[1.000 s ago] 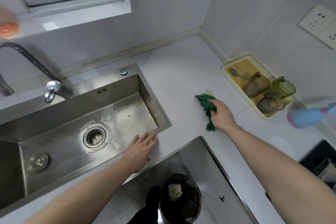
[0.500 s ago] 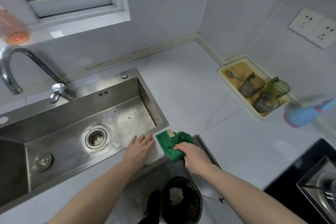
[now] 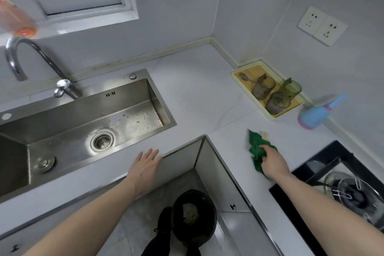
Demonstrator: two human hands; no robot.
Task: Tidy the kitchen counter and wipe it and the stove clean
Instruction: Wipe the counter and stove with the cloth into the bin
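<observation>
A crumpled green cloth (image 3: 257,147) lies on the white counter (image 3: 199,93) just left of the black stove (image 3: 332,185). My right hand (image 3: 273,163) presses down on the cloth's near end and grips it. My left hand (image 3: 146,167) rests flat, fingers spread, on the counter's front edge beside the steel sink (image 3: 83,124). The stove's burner and pan support show at the lower right.
A yellow tray (image 3: 236,75) with a spoon and three glasses stands against the right wall. A blue spray bottle (image 3: 315,115) stands beside it. A curved tap (image 3: 31,62) rises behind the sink. On the floor below the counter corner is a black bin (image 3: 194,217).
My right hand has swept the green cloth from the counter's inner corner to the right, towards the stove. My left hand has stayed on the counter edge.
</observation>
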